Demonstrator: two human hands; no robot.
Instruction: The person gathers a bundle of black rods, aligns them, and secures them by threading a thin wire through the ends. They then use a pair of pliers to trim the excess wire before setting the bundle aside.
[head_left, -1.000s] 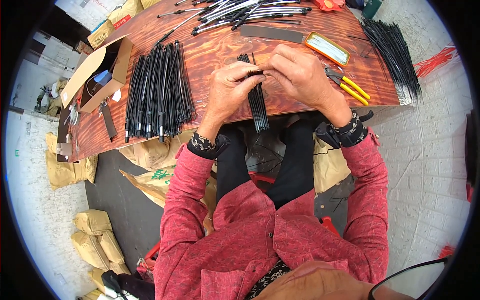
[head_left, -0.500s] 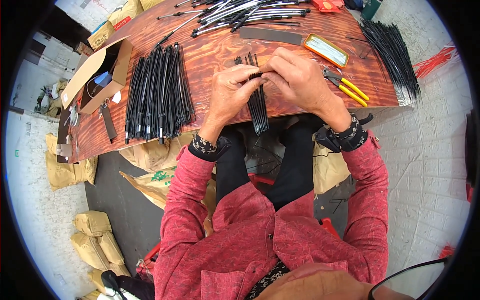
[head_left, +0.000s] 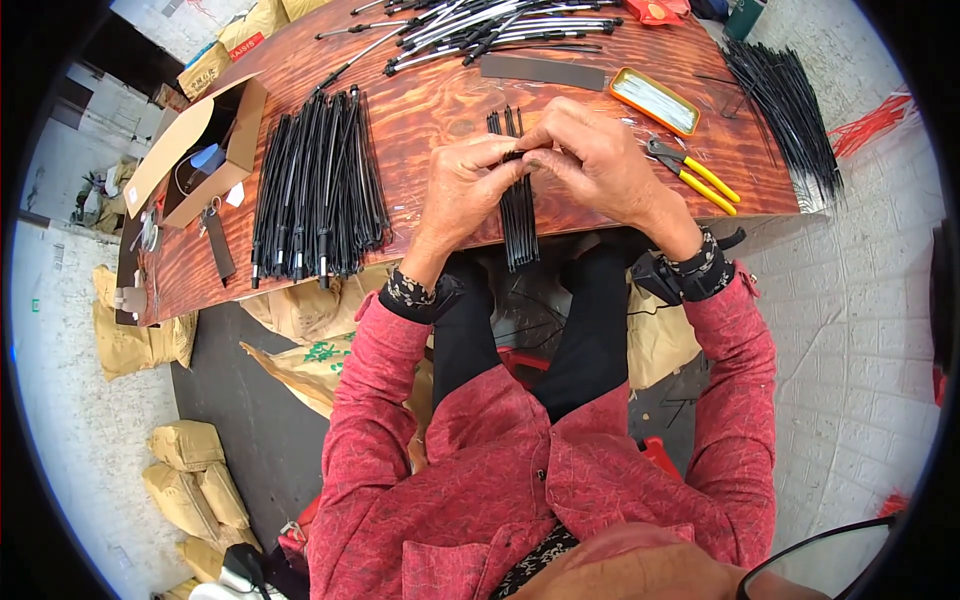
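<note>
A slim bundle of thin black rods (head_left: pixel 519 232) lies across the table's front edge, its near ends sticking out over my lap. My left hand (head_left: pixel 463 190) is closed at the left side of the bundle, thumb and forefinger pinching around its upper part. From the right, my right hand (head_left: pixel 597 165) has its fingertips pressed together at the same spot, touching the left fingertips. Whatever small part sits between the right fingertips is hidden. Yellow-handled pliers (head_left: pixel 703 184) rest just right of my right hand.
Left of my hands lies a thick stack of black rods (head_left: pixel 318 190), beside an open cardboard box (head_left: pixel 238 140). Farther back are a dark flat strip (head_left: pixel 542 72), a yellow-rimmed tray (head_left: pixel 655 101) and piled silver-and-black rods (head_left: pixel 500 35). More thin black rods (head_left: pixel 787 115) overhang the right edge.
The far ends of the bundle have shifted slightly right and drawn closer together. Both hands keep nearly the same place and grip.
</note>
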